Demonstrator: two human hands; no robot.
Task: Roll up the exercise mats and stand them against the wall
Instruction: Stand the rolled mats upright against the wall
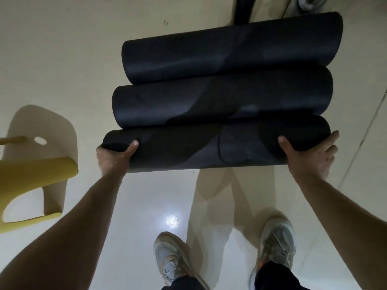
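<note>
Mats fill the head view: three dark rolled exercise mats lie side by side, touching along their lengths. I take the nearest roll (217, 145) as my landmark. My left hand (114, 158) clamps its left end, thumb pressed on top and fingers wrapped under. My right hand (312, 158) cups its right end, thumb on top, fingers spread along the end face. The middle roll (222, 99) sits just beyond the landmark, and the far roll (232, 47) just beyond that. All three appear held above the pale glossy floor (146, 206), though I cannot tell how the far two are supported. A yellow chair (35, 174) stands well left of the landmark. Below it, nearer me, are two grey sneakers (171, 260). Beyond the far roll a dark upright object (245, 9) is partly visible.
</note>
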